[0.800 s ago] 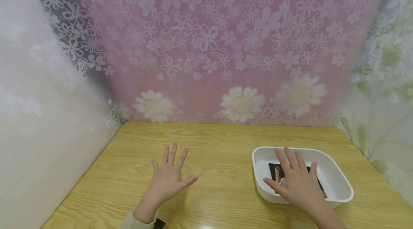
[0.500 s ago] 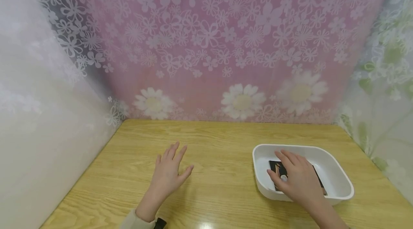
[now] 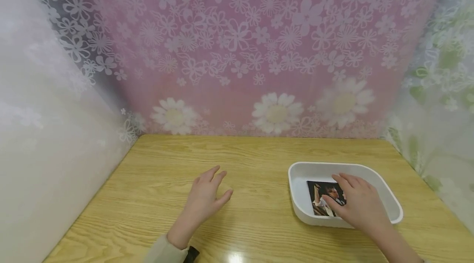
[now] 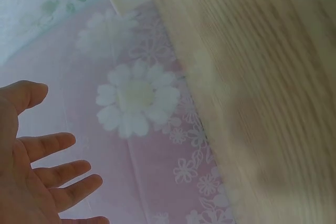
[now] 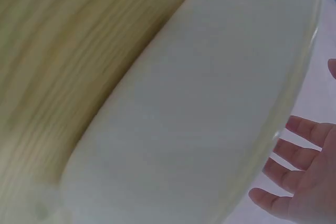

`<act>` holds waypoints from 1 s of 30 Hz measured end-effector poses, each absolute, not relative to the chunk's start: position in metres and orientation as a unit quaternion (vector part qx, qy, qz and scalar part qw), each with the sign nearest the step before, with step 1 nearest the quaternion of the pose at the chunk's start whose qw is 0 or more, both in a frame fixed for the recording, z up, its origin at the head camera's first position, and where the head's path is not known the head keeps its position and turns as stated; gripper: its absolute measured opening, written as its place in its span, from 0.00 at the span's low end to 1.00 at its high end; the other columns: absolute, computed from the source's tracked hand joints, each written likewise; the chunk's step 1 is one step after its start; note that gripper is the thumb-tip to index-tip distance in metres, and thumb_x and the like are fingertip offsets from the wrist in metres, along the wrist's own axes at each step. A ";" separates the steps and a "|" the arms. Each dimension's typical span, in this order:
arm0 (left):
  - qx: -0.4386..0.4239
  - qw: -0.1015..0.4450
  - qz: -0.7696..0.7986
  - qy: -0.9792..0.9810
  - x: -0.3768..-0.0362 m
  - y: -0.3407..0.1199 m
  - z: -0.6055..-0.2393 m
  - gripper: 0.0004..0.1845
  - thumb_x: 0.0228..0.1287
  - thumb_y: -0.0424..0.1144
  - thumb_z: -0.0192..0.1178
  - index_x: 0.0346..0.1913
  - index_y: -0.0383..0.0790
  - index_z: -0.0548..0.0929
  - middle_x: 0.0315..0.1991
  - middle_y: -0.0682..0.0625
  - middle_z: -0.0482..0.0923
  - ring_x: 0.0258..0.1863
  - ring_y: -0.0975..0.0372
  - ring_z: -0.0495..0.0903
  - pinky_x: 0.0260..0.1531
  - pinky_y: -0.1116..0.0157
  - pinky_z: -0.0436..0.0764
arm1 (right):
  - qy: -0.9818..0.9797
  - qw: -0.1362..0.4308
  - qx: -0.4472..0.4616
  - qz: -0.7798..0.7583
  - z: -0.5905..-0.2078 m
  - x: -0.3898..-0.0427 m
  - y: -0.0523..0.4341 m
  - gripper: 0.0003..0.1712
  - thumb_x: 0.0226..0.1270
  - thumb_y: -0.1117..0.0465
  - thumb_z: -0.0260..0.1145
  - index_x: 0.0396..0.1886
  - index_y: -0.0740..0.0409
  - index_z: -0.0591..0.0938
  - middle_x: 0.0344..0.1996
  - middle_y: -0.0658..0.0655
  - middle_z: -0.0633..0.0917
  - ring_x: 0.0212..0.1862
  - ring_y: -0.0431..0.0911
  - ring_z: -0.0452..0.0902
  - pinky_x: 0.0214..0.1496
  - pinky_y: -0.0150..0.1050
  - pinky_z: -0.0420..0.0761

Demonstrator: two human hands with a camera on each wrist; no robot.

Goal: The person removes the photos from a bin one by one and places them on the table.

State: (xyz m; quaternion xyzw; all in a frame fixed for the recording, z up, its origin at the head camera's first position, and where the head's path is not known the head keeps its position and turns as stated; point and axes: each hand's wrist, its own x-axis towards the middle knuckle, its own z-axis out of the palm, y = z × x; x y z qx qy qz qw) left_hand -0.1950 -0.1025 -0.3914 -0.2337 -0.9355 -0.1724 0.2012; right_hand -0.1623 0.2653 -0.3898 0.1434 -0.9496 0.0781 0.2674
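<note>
Over the white basin (image 3: 301, 213) at the right of the table hovers my right hand (image 3: 364, 205), its fingers loosely bent and holding nothing. Inside the basin lies a flat, dark-edged photo card (image 3: 321, 195) showing a person; my right hand covers its right part in the head view. The basin's outer wall (image 5: 184, 108) fills much of the right wrist view, with the right-hand fingers (image 5: 296, 156) beyond its rim. My left hand (image 3: 203, 199) is held above the wooden table to the left, fingers relaxed and apart, with nothing in it. In the left wrist view its palm (image 4: 21, 182) is bare.
The wooden table (image 3: 252, 164) ends at a pink flower-printed sheet (image 3: 237, 49) at the back. Pale sheets stand along the left (image 3: 63, 139) and right sides. A small black item (image 3: 191, 254) shows beside the left sleeve (image 3: 166, 250).
Both hands went from spread fingers to loosely bent ones. The right hand shifted right, uncovering more of the photo card; the left moved slightly right. The basin appears slightly higher as the view shifts.
</note>
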 end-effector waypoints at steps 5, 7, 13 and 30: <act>-0.250 0.188 -0.171 -0.934 -0.197 -0.091 -0.390 0.26 0.57 0.53 0.56 0.54 0.40 0.74 0.56 0.41 0.67 0.54 0.50 0.66 0.46 0.47 0.67 | -0.957 0.252 0.130 0.060 -0.397 -0.162 0.289 0.37 0.44 0.41 0.67 0.45 0.67 0.76 0.43 0.68 0.75 0.45 0.64 0.68 0.45 0.58 0.64; -0.257 0.179 -0.171 -0.934 -0.197 -0.087 -0.388 0.27 0.58 0.53 0.55 0.55 0.40 0.73 0.57 0.42 0.66 0.55 0.51 0.66 0.47 0.47 0.66 | -0.963 0.236 0.117 0.058 -0.399 -0.161 0.299 0.38 0.45 0.39 0.66 0.47 0.67 0.76 0.44 0.69 0.74 0.46 0.64 0.67 0.45 0.59 0.63; -0.281 0.161 -0.161 -0.932 -0.198 -0.072 -0.384 0.27 0.59 0.54 0.53 0.56 0.41 0.72 0.58 0.42 0.65 0.56 0.51 0.64 0.48 0.49 0.66 | -0.967 0.219 0.117 0.057 -0.408 -0.162 0.324 0.41 0.44 0.39 0.66 0.47 0.69 0.74 0.45 0.70 0.73 0.46 0.65 0.66 0.45 0.59 0.63; -0.369 0.098 -0.203 -0.902 -0.222 -0.003 -0.367 0.29 0.62 0.57 0.48 0.60 0.41 0.67 0.59 0.45 0.63 0.58 0.56 0.63 0.53 0.59 0.65 | -0.982 0.065 0.111 0.139 -0.419 -0.155 0.341 0.49 0.50 0.40 0.64 0.60 0.73 0.60 0.57 0.85 0.48 0.58 0.76 0.37 0.54 0.67 0.38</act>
